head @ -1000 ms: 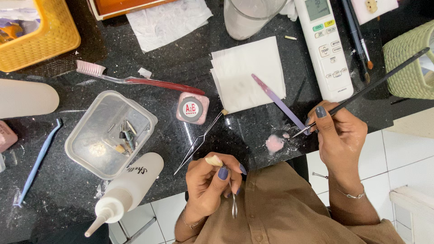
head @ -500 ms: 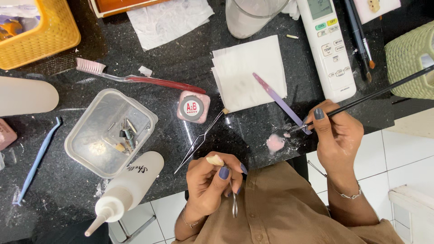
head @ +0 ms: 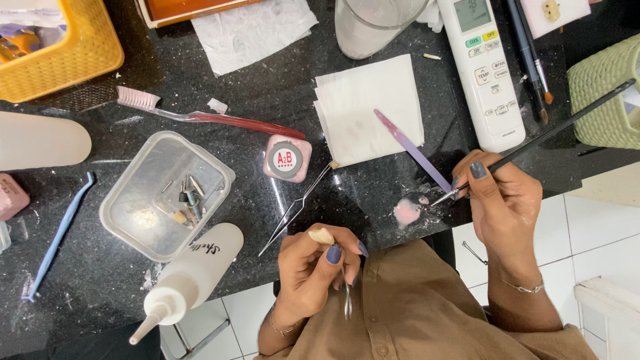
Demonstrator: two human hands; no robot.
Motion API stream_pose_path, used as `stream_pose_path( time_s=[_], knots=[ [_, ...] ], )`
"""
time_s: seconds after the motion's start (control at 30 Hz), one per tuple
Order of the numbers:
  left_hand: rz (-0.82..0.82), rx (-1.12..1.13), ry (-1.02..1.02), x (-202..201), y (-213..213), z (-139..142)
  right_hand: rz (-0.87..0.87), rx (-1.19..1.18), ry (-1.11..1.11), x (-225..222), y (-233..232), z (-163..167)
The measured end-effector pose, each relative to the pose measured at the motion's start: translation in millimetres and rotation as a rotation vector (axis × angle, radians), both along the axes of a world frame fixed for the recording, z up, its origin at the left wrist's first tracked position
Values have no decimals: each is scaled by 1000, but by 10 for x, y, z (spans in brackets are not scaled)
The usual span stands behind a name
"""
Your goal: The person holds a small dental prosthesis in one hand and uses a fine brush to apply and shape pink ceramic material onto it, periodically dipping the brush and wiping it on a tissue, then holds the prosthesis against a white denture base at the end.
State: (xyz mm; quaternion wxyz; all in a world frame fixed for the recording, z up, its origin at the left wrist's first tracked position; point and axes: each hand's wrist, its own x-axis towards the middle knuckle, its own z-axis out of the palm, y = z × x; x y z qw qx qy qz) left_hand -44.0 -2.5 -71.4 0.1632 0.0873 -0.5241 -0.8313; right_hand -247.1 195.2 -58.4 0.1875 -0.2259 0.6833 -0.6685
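Right at the counter edge, brush tip in pink blob.

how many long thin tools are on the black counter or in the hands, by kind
brushes: 3, one in the right hand dabbing the pink blob, two lying by the remote
toothbrush: 1
tweezers: 1
purple file: 1
blue stick: 1
small metal tool in the left hand: 1
total: 8

Thin black brush is lying tilted, tip touching pink blob. Cream false nail is sitting on metal stick, left of blob.
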Motion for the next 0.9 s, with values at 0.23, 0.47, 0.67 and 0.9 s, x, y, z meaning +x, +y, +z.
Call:
stream_pose_path(
  time_s=[0.23, 0.47, 0.67, 0.9],
  knots=[
    [-68, 10, -29, -46, -75, 68, 90, -315, -30, 284, -59, 55],
    [-80, 11, 6, -56, -162, 80, 177, -481, -73, 746, -402, -76],
    [-125, -15, -17, -55, -244, 62, 178, -445, -107, 767, -432, -154],
    [-134, -21, -20, -52, -258, 66, 180, -413, -91, 763, -384, -181]
  ],
)
